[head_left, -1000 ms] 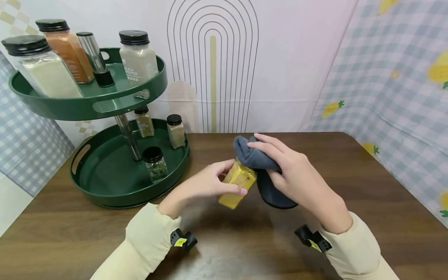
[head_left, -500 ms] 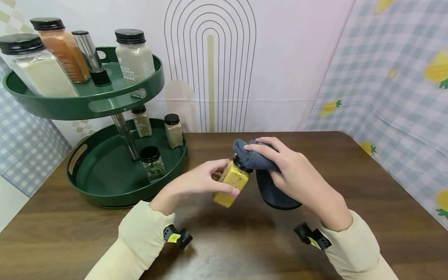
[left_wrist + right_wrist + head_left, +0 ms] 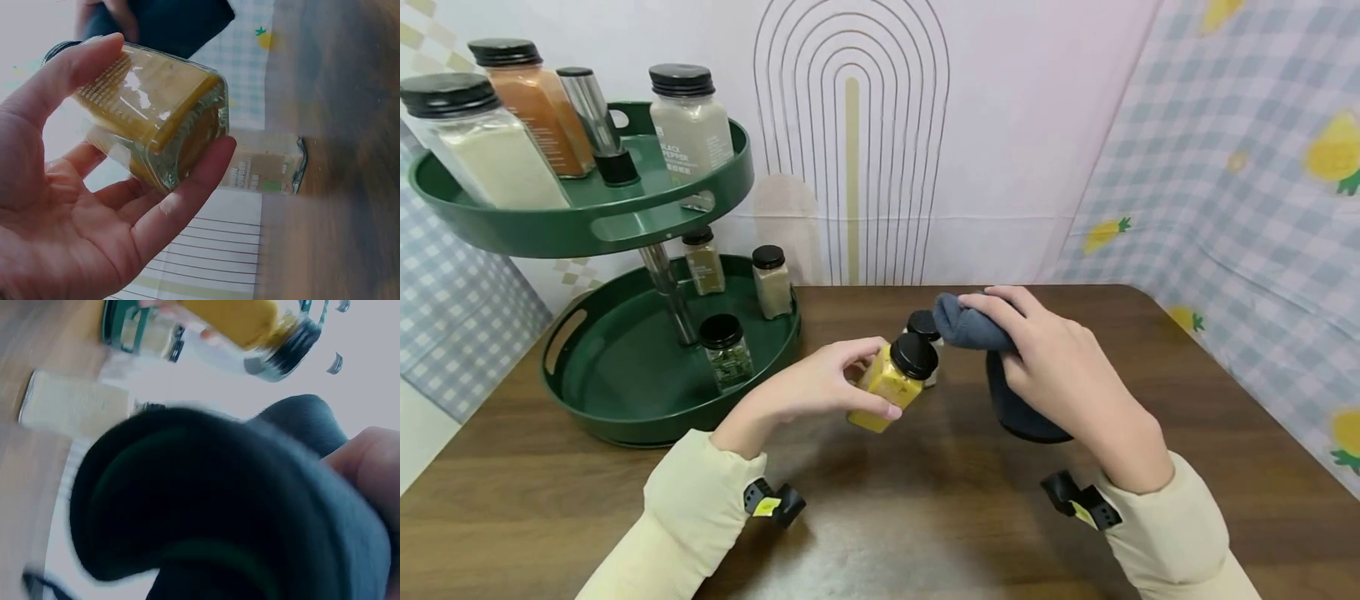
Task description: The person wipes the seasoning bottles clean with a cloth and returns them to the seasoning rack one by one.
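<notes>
In the head view, the left hand point(image 3: 820, 383) grips a yellow jar point(image 3: 887, 382), tilted, its black lid point(image 3: 914, 356) on and leaning toward the right hand point(image 3: 1060, 354), which clutches a bunched grey-blue cloth point(image 3: 973, 325). Cloth and jar are apart, so I judge the wiping unfinished or between strokes, with the yellow jar not yet set down. A second jar point(image 3: 925, 325) stands on the desk point(image 3: 880, 533) between the hands, just beyond the yellow one; six more jars point(image 3: 696, 137) sit on the green two-tier stand point(image 3: 632, 358), beyond and left of the left hand. Whether any of those are done cannot be told. In the left wrist view, the thumb lies along the yellow jar's side and a finger lies against its base. In the right wrist view, the cloth fills the middle; most of that grip is hidden.
</notes>
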The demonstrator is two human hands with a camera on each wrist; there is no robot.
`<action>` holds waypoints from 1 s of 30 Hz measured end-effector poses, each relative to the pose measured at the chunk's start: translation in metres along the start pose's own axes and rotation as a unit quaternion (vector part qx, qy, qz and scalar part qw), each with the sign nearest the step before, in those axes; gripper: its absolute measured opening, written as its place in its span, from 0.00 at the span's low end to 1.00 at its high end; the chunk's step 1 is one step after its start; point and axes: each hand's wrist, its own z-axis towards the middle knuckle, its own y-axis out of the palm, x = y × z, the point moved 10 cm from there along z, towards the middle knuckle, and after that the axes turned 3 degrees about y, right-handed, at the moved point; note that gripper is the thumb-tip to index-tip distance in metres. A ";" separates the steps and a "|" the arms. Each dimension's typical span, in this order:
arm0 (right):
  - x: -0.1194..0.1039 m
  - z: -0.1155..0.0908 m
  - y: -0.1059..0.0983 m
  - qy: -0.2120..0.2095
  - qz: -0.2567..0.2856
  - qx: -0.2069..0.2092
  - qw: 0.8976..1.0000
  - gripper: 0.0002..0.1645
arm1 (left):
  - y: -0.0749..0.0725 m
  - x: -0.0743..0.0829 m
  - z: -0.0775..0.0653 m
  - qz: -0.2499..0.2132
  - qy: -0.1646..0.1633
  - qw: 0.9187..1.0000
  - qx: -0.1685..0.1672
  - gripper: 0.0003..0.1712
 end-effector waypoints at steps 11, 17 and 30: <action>-0.034 -0.003 0.013 -0.074 0.050 -0.004 0.996 0.37 | -0.003 -0.004 0.003 0.079 -0.015 0.996 0.027 0.26; -0.025 -0.003 0.024 -0.035 0.030 -0.020 0.999 0.31 | -0.004 -0.006 0.002 0.095 -0.026 0.995 0.034 0.24; -0.004 -0.003 0.040 -0.006 -0.025 -0.114 0.993 0.26 | -0.006 -0.008 0.001 0.105 -0.024 0.993 0.035 0.25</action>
